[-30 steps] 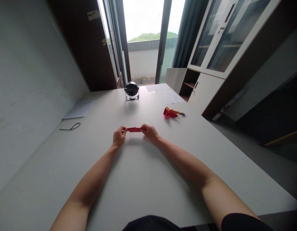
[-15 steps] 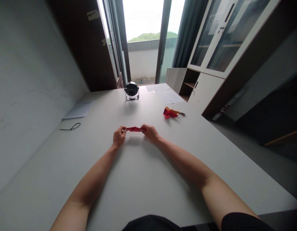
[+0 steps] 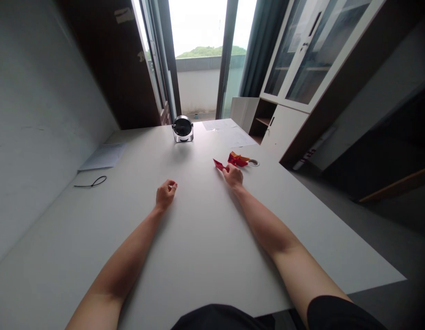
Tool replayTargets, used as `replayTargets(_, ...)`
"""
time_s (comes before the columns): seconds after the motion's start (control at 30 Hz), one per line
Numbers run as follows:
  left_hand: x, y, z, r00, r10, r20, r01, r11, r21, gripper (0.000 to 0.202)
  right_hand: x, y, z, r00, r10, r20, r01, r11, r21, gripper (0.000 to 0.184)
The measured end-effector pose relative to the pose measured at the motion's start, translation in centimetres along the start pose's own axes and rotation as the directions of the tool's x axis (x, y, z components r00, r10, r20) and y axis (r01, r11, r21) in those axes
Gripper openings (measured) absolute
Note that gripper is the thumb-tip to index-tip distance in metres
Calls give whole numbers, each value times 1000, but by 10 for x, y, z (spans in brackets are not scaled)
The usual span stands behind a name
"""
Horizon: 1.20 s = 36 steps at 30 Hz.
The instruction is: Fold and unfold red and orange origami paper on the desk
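Note:
Pinched in my right hand [image 3: 233, 176] is a piece of folded red paper [image 3: 219, 165], its pointed end sticking out to the left. Just beyond that hand lies a small pile of folded red and orange paper [image 3: 239, 159], beside a white tape roll [image 3: 254, 162]. My left hand [image 3: 166, 193] rests at the middle of the table with its fingers curled together and nothing visible in them. My right fingers cover part of the red paper.
On the white table [image 3: 198, 247] a round black device on a metal stand [image 3: 183, 129] stands at the back. Paper sheets [image 3: 234, 136] lie at the far right, another sheet [image 3: 104, 156] at the left. A black cable tie [image 3: 91, 184] lies near the left wall.
My left hand has let go of the folded red paper. My right hand has carried it right and away from me, close to the pile. The view has shifted slightly.

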<state>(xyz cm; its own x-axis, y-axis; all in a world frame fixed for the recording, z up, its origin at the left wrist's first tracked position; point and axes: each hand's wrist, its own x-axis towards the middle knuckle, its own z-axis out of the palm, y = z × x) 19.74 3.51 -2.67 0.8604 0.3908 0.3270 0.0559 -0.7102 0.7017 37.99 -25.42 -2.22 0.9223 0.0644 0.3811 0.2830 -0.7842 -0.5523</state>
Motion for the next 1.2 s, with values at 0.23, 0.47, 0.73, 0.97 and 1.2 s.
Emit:
replayTargets(0.23,0,4,-1,1000,-19,13,19,1000,6,24,8,9,-12,979,12,-202,-9,1000,17,20)
replayTargets(0.47,2,2,-5,986,21,167,-28,999,43,21,-31,-40,4,846,-521,112,501,849,170,17)
replayTargets(0.73,1,-2,0,945,265,194,-305,926,221,25,-59,-56,29,688,-635,352,628,764,150,53)
replayTargets(0.97,1,-10,11,910,246,334,-358,872,333,61,-58,-50,32,637,-600,484,642,761,98,68)
replayTargets(1.2,4,-10,15,854,134,503,-375,829,415,75,-57,-56,26,575,-558,599,659,749,66,82)
